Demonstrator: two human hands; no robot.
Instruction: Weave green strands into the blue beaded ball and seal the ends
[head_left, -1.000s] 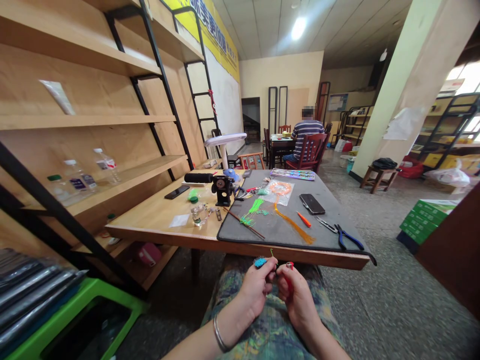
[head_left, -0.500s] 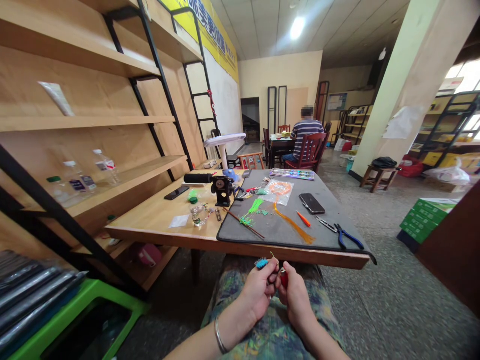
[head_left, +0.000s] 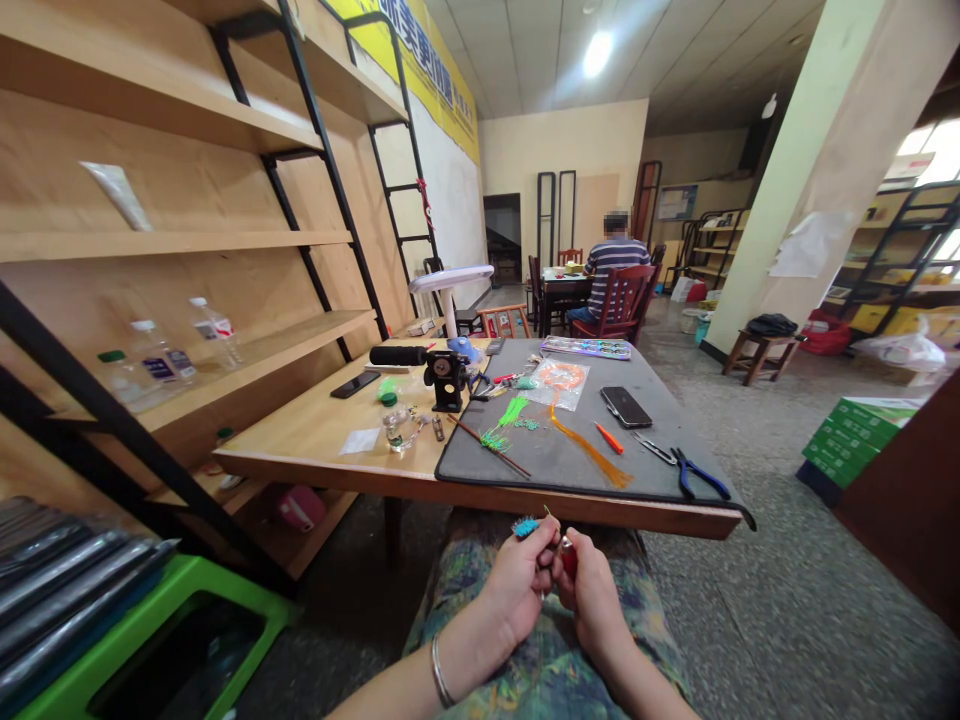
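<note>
My left hand (head_left: 517, 580) and my right hand (head_left: 594, 595) meet over my lap, just below the front edge of the wooden table (head_left: 315, 440). The left hand's fingers are pinched on a small piece with a blue fuzzy tuft (head_left: 524, 526) and a thin green strand sticking up. A small red lighter (head_left: 570, 556) sits in the closed fingers of my right hand, its top close to the left fingertips. A metal bangle circles my left wrist.
On the grey mat (head_left: 570, 460) lie green tassels (head_left: 504, 420), orange strands (head_left: 592, 455), a phone (head_left: 624, 406), blue-handled pliers (head_left: 697, 475), and a small black vise (head_left: 445, 380). Shelves with bottles (head_left: 161, 355) stand left, a green stool (head_left: 150, 640) lower left. A person (head_left: 609, 270) sits far off.
My hands have drawn together: the right hand with the red lighter moved left until it touched the left fingers. In the last half second they hardly shifted.
</note>
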